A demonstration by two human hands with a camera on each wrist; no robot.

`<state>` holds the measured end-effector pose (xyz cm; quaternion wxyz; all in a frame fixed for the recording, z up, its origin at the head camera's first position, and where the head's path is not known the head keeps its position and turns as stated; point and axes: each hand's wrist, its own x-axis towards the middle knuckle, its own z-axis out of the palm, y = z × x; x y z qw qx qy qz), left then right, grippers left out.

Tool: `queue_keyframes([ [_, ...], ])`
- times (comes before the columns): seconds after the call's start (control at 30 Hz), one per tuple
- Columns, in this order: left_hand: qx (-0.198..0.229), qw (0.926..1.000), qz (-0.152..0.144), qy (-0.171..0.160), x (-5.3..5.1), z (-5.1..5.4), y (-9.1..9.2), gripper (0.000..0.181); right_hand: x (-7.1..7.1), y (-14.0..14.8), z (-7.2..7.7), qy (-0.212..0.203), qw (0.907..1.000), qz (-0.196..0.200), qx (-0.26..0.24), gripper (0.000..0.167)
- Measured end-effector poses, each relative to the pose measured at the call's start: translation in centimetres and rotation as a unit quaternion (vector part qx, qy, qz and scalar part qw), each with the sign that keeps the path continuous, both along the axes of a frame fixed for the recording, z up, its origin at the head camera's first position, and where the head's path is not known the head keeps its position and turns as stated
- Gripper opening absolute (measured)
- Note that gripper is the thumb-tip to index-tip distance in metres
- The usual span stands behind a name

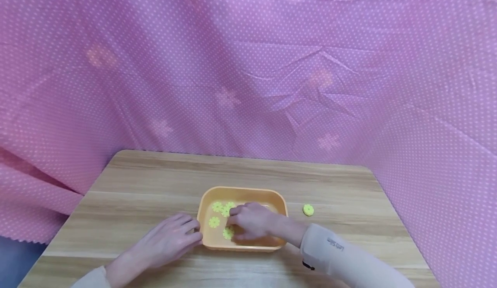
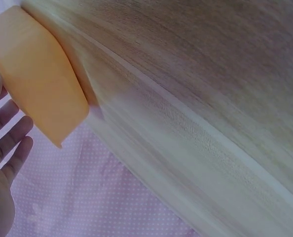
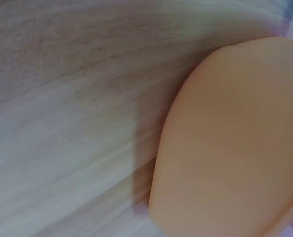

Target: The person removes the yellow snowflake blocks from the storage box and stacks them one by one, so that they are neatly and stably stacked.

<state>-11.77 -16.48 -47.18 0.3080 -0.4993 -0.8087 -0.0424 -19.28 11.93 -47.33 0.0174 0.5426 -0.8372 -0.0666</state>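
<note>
Two hands work at an orange tray [image 1: 211, 238] in the lower centre of the head view. The left hand [image 1: 171, 238], lower left of centre, touches the tray's left rim with loosely bent fingers [image 1: 189, 226], its palm turned down. The right hand [image 1: 254, 220] reaches into the right half of the tray, its fingers bent down towards the bottom; whether they pinch anything I cannot tell. Five yellow discs show in the tray's left half: three close together at the back [image 1: 217, 207], one below them [image 1: 214, 222], and one just beside the right fingertips [image 1: 228, 233]. To the right of the tray another disc [image 1: 308, 210] lies apart on the wooden tabletop [image 1: 155, 184]. A pale sleeve [image 1: 345, 258] with dark lettering covers the right forearm, and pink dotted cloth [image 1: 248, 64] fills the upper part of the frame.

In the left wrist view, the tray's outer wall stands at upper left. The left fingers, spread and slightly curved, come in from the left edge against its rim. Tabletop fills the right side, cloth the bottom.

In the right wrist view, the outer wall fills the right side, tabletop the left; a sliver of skin shows at the lower right edge.
</note>
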Motion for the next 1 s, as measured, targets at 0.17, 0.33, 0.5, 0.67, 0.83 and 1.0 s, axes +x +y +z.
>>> queue_keyframes([
  [0.17, 0.002, 1.0, -0.004, -0.003, 0.02, -0.02, 0.02, 0.017, -0.01, -0.28, -0.4, -0.001, 1.0, -0.003, 0.001, 0.033],
  [0.33, 0.009, 0.9999, -0.01, -0.001, 0.0, -0.16, 0.05, 0.013, 0.15, -0.35, -0.49, 0.003, 0.9999, 0.011, -0.005, 0.032],
  [0.5, 0.011, 0.9999, -0.012, 0.0, 0.01, -0.28, 0.08, 0.01, 0.31, -0.42, -0.71, 0.009, 0.9998, 0.017, -0.01, 0.029],
  [0.67, 0.009, 0.9999, -0.006, -0.005, 0.15, -0.28, 0.16, 0.009, 0.25, -0.63, -0.85, 0.011, 0.9997, 0.02, -0.008, 0.026],
  [0.83, 0.007, 1.0, -0.003, -0.006, 0.21, -0.24, 0.11, 0.013, 0.19, -0.63, -0.84, 0.02, 0.9996, 0.021, -0.006, 0.028],
  [1.0, 0.005, 1.0, -0.001, -0.005, 0.27, -0.15, 0.05, 0.018, 0.21, -0.45, -0.75, 0.021, 0.9995, 0.019, -0.016, 0.03],
])
